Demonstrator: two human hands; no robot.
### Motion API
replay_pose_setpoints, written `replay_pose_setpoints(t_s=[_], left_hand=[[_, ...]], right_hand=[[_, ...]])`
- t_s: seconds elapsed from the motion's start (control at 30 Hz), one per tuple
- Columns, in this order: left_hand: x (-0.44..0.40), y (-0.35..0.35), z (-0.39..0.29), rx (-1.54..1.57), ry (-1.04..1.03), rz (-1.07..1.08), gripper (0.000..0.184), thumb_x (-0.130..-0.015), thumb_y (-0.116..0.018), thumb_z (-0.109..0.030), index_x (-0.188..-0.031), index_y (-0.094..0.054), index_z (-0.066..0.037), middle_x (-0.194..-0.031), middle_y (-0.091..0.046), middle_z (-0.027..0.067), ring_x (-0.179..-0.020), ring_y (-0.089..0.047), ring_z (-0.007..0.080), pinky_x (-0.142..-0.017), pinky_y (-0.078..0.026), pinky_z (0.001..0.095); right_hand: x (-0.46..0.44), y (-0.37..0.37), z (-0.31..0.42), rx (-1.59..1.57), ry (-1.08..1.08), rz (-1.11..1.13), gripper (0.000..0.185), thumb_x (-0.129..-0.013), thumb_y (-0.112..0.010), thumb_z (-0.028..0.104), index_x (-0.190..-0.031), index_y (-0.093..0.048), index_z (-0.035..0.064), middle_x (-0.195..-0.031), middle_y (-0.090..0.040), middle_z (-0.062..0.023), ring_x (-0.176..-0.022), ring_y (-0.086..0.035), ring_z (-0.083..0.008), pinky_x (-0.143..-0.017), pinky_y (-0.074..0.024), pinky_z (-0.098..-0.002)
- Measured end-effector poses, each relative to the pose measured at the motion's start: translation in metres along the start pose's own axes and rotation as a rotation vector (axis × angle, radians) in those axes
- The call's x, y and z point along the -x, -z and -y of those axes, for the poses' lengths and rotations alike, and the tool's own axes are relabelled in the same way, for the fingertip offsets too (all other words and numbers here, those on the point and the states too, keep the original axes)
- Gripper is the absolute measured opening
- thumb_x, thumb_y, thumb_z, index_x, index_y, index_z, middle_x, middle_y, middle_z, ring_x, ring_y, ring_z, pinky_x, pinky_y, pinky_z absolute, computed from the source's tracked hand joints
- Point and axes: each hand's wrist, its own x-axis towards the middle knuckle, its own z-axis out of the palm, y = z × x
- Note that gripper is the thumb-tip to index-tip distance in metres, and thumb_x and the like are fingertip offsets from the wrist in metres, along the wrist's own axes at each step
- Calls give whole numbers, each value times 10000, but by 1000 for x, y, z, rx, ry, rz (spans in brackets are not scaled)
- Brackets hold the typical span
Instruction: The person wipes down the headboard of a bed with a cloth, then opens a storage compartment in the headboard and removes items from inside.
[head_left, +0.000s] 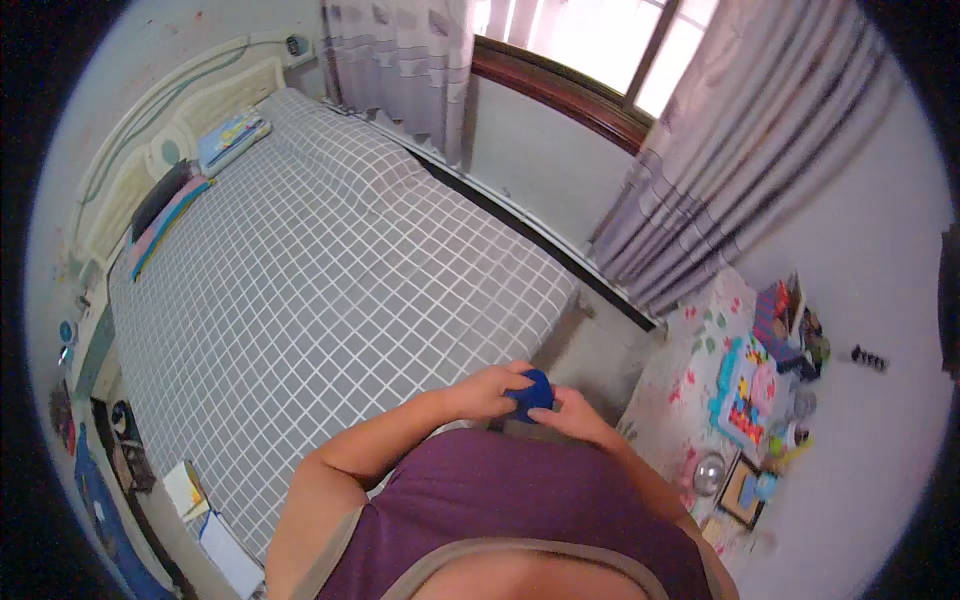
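Close in front of my purple top, both hands hold one small dark blue item, which looks like folded or rolled cloth (pixel 532 396). My left hand (pixel 490 391) grips it from the left side, fingers over its top edge. On its right side, my right hand (pixel 575 412) pinches it with thumb and fingers. Just beyond the hands lies the near corner of the bed, covered by a grey sheet with white grid lines (pixel 330 290).
Pillows (pixel 232 140) lie by the headboard. Books or papers (pixel 228 555) rest at the bed's lower left edge. At right, a flowered table (pixel 690 370) holds a colourful toy (pixel 742 392), a silver ball (pixel 709 474) and a frame (pixel 741 490). Curtains (pixel 720 150) hang by the window.
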Motion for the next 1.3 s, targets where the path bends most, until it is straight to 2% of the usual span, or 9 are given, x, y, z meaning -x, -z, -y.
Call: replay_pose_setpoints(t_s=[0.2,0.33,0.47,0.5,0.63,0.77,0.9,1.1,1.3], left_hand=[[-40,39,84,46,216,-417,453,-654,-544,4,-1103,-584,-37,-1237,-489,114,-1135,-487,258,-961,-387,338],[-85,65,73,659,324,-835,599,-719,-601,-108,-1290,-438,-31,-1208,-516,107,-1123,-492,205,-954,-390,358],[-147,57,133,1073,150,-1020,617,-817,-641,-355,-1322,-410,-87,-1226,-534,62,-1103,-514,186,-965,-391,373],[-161,45,148,1077,200,-1039,698,-839,-524,-555,-1342,-388,-91,-1280,-509,77,-1141,-505,219,-993,-374,407],[-217,52,122,1374,158,-1091,833,-790,-411,-679,-1359,-362,-73,-1357,-437,99,-1228,-439,274,-1056,-303,470],[-225,72,114,1572,-198,-1053,737,-845,-455,-575,-1392,-283,-113,-1356,-425,102,-1214,-454,260,-1018,-369,457],[-237,80,129,1277,235,-1251,509,-884,-562,-363,-1272,-435,-58,-1180,-572,111,-1034,-583,256,-905,-476,417],[-256,84,141,1184,338,-1338,493,-878,-598,-252,-1288,-426,-38,-1195,-556,92,-1058,-558,219,-920,-456,388],[-276,70,179,1101,367,-1649,497,-862,-618,-225,-1289,-426,-57,-1204,-547,91,-1074,-550,242,-930,-447,411]], right_hand=[[-108,82,2,-70,-65,271,318,-852,-612,137,-1130,-570,-9,-998,-623,-33,-874,-560,-100,-796,-461,-271],[-182,143,-4,-122,-63,426,327,-854,-594,103,-1149,-548,-29,-1022,-620,-58,-898,-578,-125,-804,-475,-293],[-240,218,27,-550,-127,607,351,-854,-569,58,-1183,-505,-43,-1078,-605,-105,-939,-600,-180,-848,-485,-338],[-251,230,36,-577,-136,601,352,-852,-572,77,-1178,-509,-41,-1072,-608,-107,-933,-602,-193,-849,-485,-349],[-289,265,69,-651,-142,554,341,-849,-570,97,-1160,-520,-32,-1063,-610,-107,-940,-599,-219,-866,-476,-374],[-317,256,60,-599,-102,570,312,-838,-552,59,-1140,-534,-16,-1043,-612,-92,-973,-576,-204,-891,-446,-356],[-335,260,16,-370,-75,579,352,-851,-557,51,-1191,-492,-13,-1112,-584,-93,-995,-565,-183,-887,-449,-336],[-364,296,7,-28,-170,610,373,-900,-515,130,-1249,-467,10,-1064,-585,-79,-922,-581,-135,-745,-495,-290],[-427,341,-31,-188,-264,842,457,-919,-504,192,-1282,-393,-63,-1036,-596,-166,-903,-614,-238,-781,-516,-339]])
